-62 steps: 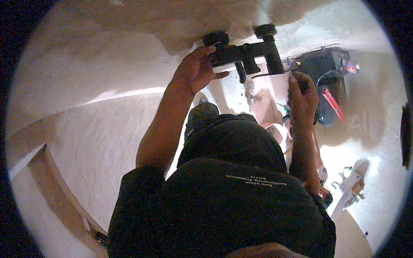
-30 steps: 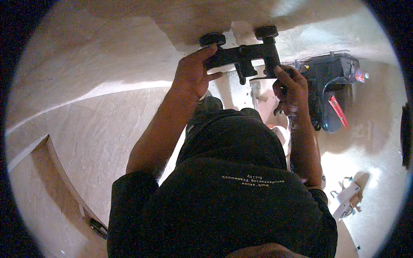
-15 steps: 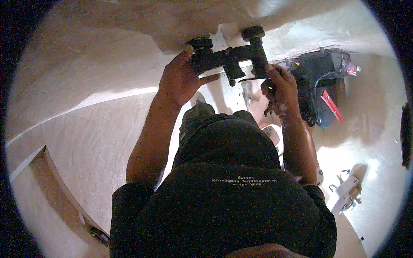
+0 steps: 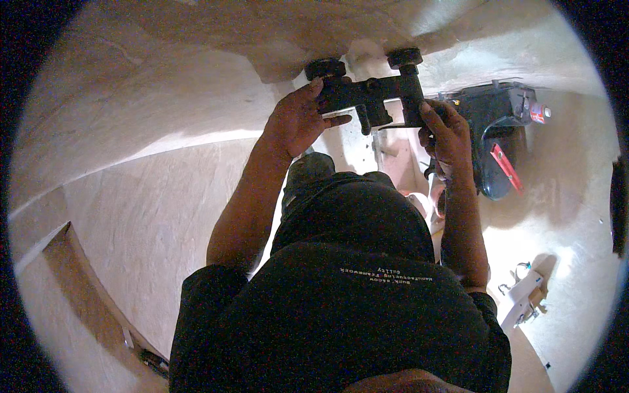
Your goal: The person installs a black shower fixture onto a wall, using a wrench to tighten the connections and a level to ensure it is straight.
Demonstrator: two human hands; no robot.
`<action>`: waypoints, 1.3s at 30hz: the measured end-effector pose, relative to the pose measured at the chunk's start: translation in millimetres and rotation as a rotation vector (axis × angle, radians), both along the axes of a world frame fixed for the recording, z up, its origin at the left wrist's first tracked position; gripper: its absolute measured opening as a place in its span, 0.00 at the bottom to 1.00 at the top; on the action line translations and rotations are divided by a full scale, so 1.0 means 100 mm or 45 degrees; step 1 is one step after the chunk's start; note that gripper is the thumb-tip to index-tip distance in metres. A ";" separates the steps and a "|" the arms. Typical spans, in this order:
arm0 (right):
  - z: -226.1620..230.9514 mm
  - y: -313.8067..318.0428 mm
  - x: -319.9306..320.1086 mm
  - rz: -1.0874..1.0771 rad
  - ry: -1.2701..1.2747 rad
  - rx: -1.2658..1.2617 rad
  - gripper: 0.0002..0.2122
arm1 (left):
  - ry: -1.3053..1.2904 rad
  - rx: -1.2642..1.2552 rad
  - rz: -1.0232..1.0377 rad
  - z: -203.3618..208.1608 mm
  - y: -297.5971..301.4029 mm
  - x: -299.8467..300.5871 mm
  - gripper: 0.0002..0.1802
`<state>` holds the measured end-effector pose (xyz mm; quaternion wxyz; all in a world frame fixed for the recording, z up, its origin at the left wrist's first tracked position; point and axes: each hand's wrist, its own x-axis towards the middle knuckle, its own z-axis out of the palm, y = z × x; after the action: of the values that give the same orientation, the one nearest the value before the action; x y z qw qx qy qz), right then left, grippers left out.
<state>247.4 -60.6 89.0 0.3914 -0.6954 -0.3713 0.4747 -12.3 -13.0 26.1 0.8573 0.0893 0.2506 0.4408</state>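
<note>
A black two-inlet mixer tap (image 4: 367, 93) is held up by the wall, its two round collars at or close to the wall surface; contact is too dark to tell. My left hand (image 4: 296, 123) grips its left end, thumb near the left collar (image 4: 325, 69) and one finger stretched beneath the body. Around the lower right end of the tap, below the right collar (image 4: 405, 57), my right hand (image 4: 452, 141) is closed, thumb and fingers pressed on it. Something dark shows under the right palm, too dim to name.
A large black rounded object (image 4: 501, 173) stands to the right, with a red bar-shaped tool (image 4: 506, 167) lying on it and a small bottle (image 4: 540, 113) at its far corner. A white fixture (image 4: 523, 298) with metal fittings is lower right. At lower left is a wall recess (image 4: 85, 281).
Both hands and the mixer tap have shifted a little to the right in the picture, and my upper body with them. The grip of each hand looks the same.
</note>
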 end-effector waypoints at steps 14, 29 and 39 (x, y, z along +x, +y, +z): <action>-0.01 0.06 0.14 0.133 0.091 -0.081 0.18 | 0.628 0.090 -0.010 0.20 0.03 0.07 0.20; -0.06 0.14 0.18 0.159 0.471 -0.140 0.15 | 0.829 0.033 0.165 0.29 -0.03 0.17 0.18; -0.05 0.13 0.14 0.212 0.359 -0.086 0.13 | 1.199 0.267 0.185 0.25 -0.06 0.17 0.16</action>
<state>261.5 -47.2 84.4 0.3754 -0.6014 -0.3531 0.6105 4.8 -18.8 51.2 0.6043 0.3472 0.5709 0.4340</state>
